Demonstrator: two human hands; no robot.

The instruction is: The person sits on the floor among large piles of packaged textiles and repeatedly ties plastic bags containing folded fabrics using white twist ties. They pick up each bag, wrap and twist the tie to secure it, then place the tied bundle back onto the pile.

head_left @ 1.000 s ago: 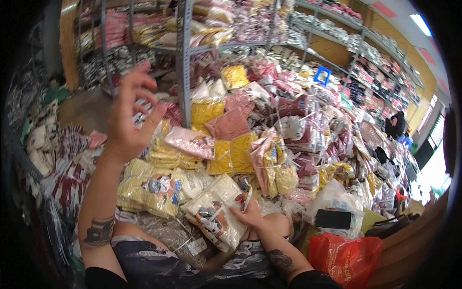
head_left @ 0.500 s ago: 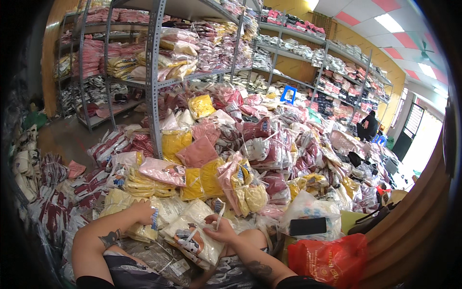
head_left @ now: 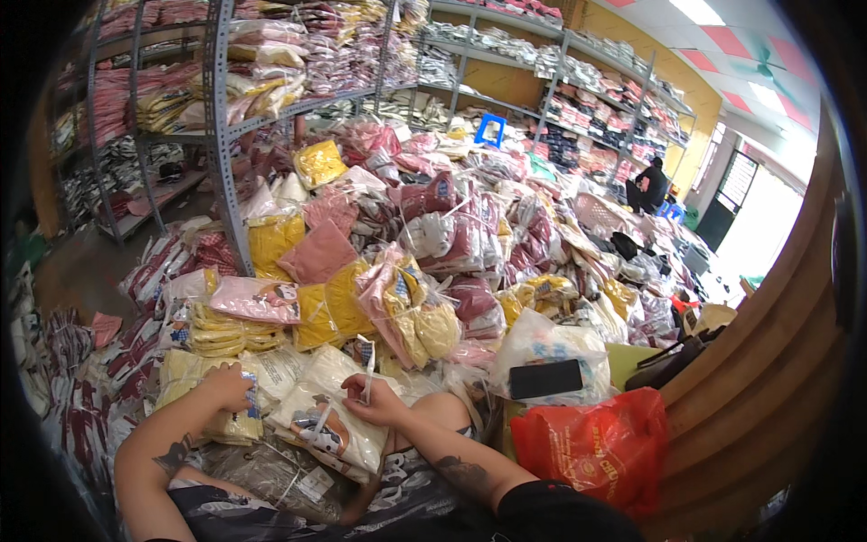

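Observation:
Low at the left, my left hand [head_left: 226,387] curls its fingers over the edge of a pale yellow bundle of clothes [head_left: 181,375] in clear plastic. My right hand [head_left: 372,404] is closed on a white strap [head_left: 368,359] that rises from a cream bundle of bagged clothes [head_left: 354,443] with a cartoon print. That bundle lies tilted in front of me, against my leg. Below it, between my arms, is a grey-brown bagged garment bundle [head_left: 271,479] with a white label.
A big heap of bagged clothes [head_left: 452,226] spreads ahead, beside a metal shelf post [head_left: 219,135]. To the right, a black phone [head_left: 545,379] lies on a white plastic bag [head_left: 542,343], above a red bag [head_left: 591,443]. Farther back are a blue stool [head_left: 490,131] and a seated person [head_left: 648,187].
The whole view has shifted, so the scene sits further left and higher. Both hands keep about the same places on their bundles, and the right still holds the strap.

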